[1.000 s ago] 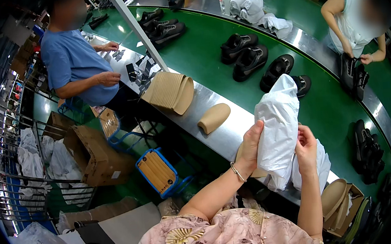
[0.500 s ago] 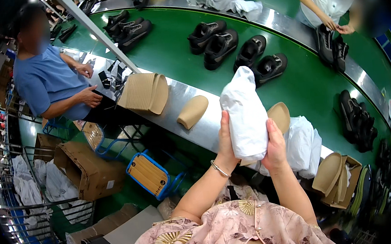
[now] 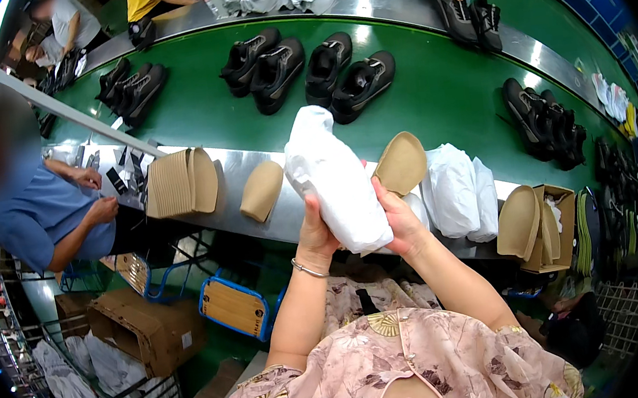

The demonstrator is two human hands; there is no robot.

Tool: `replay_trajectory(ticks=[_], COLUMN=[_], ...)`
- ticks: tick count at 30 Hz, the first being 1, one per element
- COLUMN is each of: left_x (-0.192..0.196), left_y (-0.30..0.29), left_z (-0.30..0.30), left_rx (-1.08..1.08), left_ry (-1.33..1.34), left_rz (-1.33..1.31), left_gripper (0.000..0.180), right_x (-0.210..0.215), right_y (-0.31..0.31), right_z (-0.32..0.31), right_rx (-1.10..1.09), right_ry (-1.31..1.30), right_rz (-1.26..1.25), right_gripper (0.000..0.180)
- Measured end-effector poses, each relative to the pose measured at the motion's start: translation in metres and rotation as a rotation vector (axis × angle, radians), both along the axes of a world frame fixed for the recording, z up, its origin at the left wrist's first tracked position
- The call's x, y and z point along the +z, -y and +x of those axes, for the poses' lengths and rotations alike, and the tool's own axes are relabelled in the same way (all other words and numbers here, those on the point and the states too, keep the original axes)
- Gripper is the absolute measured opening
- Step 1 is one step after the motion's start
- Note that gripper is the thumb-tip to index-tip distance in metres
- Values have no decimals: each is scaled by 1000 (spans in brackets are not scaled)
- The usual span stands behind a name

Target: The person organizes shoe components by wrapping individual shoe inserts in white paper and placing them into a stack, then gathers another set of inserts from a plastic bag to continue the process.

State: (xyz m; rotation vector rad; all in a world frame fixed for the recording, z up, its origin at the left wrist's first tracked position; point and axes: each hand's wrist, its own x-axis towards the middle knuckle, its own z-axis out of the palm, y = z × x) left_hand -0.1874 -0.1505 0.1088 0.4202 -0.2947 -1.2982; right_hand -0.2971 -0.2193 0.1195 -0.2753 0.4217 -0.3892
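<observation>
Hands (image 3: 316, 234) (image 3: 404, 223) round white bundle (image 3: 337, 185), tan inserts (image 3: 549, 235) in carton (image 3: 566, 226)

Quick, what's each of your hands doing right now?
Left hand: holding the white wrapped bundle from its left side.
Right hand: holding the same bundle from its right side.

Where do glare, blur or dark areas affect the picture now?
Head view: white glare streaks the far, curved silver metal ledge; head view: the crinkled white wrapped bundle looks bright, yet its creases show; head view: a blurred patch hides the head of the person in a blue shirt; head view: the corners fall to black.
</observation>
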Motion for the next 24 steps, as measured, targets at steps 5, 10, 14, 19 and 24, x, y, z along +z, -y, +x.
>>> replay_trajectory(ticks=[5,10,14,19,24], left_x=[5,9,9,3,9], left_y=[13,28,44,57,64], left_z=[11,5,-5,-25,-53], left_rx=[-207,0,46,76,176], left_ry=[163,-113,-127,-127,-166], left_rz=[-44,154,218,257,265], left_gripper=[95,79,67,62,63], right_x=[-7,2,22,12,16], right_y=[9,30,17,26,25], right_z=[-2,-22,-31,-38,-31], right_rx=[127,189,-222,-355,-709], right_ry=[-26,-521,-314,-777,-1106], right_rz=[-3,-430,-826,-1407,-1657], right_gripper=[48,47,31,36,26])
